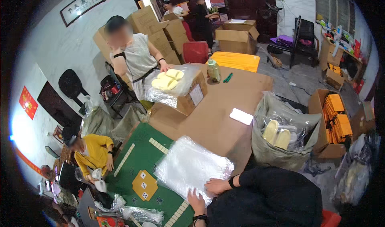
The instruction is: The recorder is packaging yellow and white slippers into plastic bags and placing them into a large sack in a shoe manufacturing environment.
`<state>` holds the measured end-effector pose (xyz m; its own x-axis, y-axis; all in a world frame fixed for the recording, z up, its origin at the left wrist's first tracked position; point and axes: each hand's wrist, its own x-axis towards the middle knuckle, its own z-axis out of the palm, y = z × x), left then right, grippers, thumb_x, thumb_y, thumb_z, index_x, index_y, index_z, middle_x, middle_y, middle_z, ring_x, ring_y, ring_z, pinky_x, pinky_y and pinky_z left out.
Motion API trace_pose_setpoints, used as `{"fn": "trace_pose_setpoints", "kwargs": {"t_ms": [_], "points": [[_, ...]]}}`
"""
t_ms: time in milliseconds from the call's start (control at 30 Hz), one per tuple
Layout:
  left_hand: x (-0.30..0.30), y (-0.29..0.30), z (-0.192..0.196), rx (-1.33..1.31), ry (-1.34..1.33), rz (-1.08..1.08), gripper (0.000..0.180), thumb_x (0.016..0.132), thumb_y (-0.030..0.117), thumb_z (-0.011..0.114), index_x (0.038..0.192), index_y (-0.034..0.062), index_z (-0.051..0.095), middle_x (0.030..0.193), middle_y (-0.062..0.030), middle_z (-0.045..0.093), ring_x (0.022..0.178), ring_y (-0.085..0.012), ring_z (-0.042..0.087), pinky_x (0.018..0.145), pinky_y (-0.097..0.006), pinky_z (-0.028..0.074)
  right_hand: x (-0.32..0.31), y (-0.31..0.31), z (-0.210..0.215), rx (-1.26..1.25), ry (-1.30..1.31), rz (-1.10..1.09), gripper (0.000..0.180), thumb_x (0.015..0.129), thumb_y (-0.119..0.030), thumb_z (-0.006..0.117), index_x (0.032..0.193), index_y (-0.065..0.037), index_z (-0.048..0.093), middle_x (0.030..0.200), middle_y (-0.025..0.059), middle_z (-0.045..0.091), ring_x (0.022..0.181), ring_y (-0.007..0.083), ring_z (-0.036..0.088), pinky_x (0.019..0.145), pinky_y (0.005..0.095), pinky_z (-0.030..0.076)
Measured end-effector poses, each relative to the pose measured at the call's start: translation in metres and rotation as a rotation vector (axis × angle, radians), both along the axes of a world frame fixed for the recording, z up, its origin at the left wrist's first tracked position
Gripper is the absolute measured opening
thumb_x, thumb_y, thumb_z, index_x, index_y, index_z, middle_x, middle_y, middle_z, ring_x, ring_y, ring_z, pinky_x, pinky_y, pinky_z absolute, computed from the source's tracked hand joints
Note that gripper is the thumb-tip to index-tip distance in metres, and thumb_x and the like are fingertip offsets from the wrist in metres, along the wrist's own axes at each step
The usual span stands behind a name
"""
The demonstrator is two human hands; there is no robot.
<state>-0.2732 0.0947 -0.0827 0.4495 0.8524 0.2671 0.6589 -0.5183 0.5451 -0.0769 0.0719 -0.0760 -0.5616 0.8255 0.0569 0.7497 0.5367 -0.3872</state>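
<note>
head view: left hand, fingers spread, and right hand, hold unclear, touch clear plastic bags; straightening seems underway, next probably calling for separating 1.

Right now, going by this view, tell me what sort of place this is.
Probably a packing workroom for footwear: a flat stack of clear plastic bags, pale yellow slippers in a grey-green woven sack, and an open brown cardboard box holding flat orange packets all suggest it.
</note>
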Motion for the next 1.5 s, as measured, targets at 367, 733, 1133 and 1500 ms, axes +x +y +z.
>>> {"fn": "trace_pose_setpoints", "kwargs": {"t_ms": [367,733,1133,1500], "points": [[-0.009,-0.009,-0.074,-0.077,0.426,-0.039,0.059,0.074,0.045,0.058,0.125,0.0155,0.047,0.136,-0.019,0.032,0.127,-0.0433,0.024,0.099,-0.062,0.018,0.011,-0.001,-0.036,-0.109,-0.05,0.031,0.029,0.072,-0.019,0.056,0.097,-0.005,0.053,0.104,0.0109,0.05,0.101,0.0277,0.048,0.074,0.0455,0.042],[-0.006,0.001,-0.071,-0.196,0.357,-0.084,0.061,0.076,0.045,0.057,0.128,0.0164,0.042,0.139,-0.0194,0.027,0.128,-0.0431,0.021,0.099,-0.061,0.018,0.076,0.028,0.001,0.14,0.045,-0.785,0.044,0.074,-0.025,0.058,0.111,-0.003,0.052,0.117,0.016,0.049,0.103,0.034,0.05,0.083,0.0462,0.041],[-0.017,-0.008,-0.075,-0.061,0.433,-0.112,0.062,0.078,0.042,0.057,0.132,0.0176,0.039,0.139,-0.0194,0.028,0.126,-0.0397,0.027,0.099,-0.055,0.024,0.104,-0.012,-0.04,-0.476,-0.173,-0.974,0.062,0.082,-0.049,0.045,0.125,-0.005,0.043,0.133,0.0233,0.033,0.119,0.04,0.036,0.091,0.0516,0.036],[-0.043,0.022,0.006,0.069,-0.081,1.026,0.069,0.075,0.013,0.06,0.134,0.0016,0.026,0.135,-0.0279,0.023,0.123,-0.0428,0.024,0.103,-0.049,0.018,0.095,0.005,-0.018,-0.177,-0.124,-1.179,0.069,0.08,-0.03,0.056,0.134,0.001,0.025,0.135,0.0235,0.031,0.125,0.0365,0.03,0.102,0.0479,0.024]]}}
